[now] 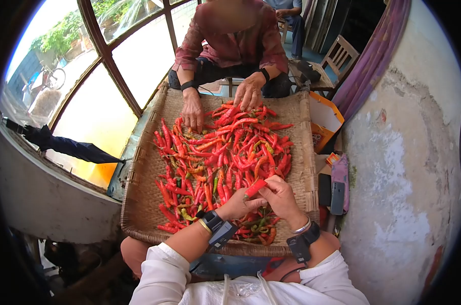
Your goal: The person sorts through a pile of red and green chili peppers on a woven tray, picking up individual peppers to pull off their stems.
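We look down on a wide woven tray point(139, 203) heaped with red chilies point(225, 152), a few green and orange ones mixed in. At the tray's near edge, both of our hands meet over the pile. Our left hand point(238, 206) is closed, fingers pinching the lower end of a single red chili point(255, 188). Our right hand point(280, 195) is curled around the same chili from the other side, thumb and fingers closed on it. That chili sits tilted, lifted just above the heap, near the tray's near-right part. Both wrists wear dark straps, and white sleeves show below them.

At the tray's far edge, another person sits facing us. One of their hands point(193, 111) rests flat on the chilies at the far-left part of the tray, the other hand point(249, 94) presses fingers down into the pile at the far middle. Just right of the tray stands an orange box point(324, 122), and nearer to us two dark phones point(331, 190) lie beside the tray's right edge.
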A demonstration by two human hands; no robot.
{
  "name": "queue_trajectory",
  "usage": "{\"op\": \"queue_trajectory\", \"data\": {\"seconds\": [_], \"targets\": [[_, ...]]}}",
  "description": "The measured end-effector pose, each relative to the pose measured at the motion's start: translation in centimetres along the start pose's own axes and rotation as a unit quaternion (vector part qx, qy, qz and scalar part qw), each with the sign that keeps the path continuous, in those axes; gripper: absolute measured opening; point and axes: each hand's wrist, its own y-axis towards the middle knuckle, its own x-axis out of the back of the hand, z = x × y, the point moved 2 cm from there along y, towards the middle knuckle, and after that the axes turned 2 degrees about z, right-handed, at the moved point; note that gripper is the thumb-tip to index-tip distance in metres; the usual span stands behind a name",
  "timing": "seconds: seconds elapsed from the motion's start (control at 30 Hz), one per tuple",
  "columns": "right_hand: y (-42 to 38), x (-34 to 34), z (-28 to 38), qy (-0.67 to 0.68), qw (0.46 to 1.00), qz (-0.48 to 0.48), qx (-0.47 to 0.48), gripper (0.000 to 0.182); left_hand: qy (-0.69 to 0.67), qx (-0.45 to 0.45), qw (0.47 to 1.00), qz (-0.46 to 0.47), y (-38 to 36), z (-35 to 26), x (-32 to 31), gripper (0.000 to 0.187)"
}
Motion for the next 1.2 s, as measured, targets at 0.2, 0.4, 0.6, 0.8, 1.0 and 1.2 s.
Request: {"op": "queue_trajectory", "data": {"seconds": [0.2,0.4,0.6,0.8,1.0,1.2], "targets": [[-0.2,-0.5,0.0,0.085,0.995,-0.014,-0.053,0.019,-0.028,-0.016,0.998,-0.049,0.0,0.7,-0.2,0.023],[0.0,0.4,-1.5,0.443,0.879,-0.040,-0.172,0.014,0.021,0.048,0.997,0.048,-0.2,-0.9,0.5,0.019],[0.8,1.9,-1.5,0.315,0.928,-0.118,-0.161,0.018,-0.020,0.020,0.996,-0.088,-0.5,-1.2,4.6,0.020],[-0.1,0.6,-0.9,-0.291,0.954,0.077,-0.006,0.030,-0.270,-0.088,0.916,-0.283,-1.4,-1.6,9.1,0.048],[-1.4,-0.6,-2.7,-0.397,0.889,0.225,-0.026,0.031,0.413,-0.056,0.889,-0.188,0.0,0.9,5.0,0.033],[-1.5,-0.4,-4.3,-0.467,0.852,0.235,-0.033,0.025,0.487,-0.042,0.867,-0.096,0.5,1.7,2.6,0.033]]}}
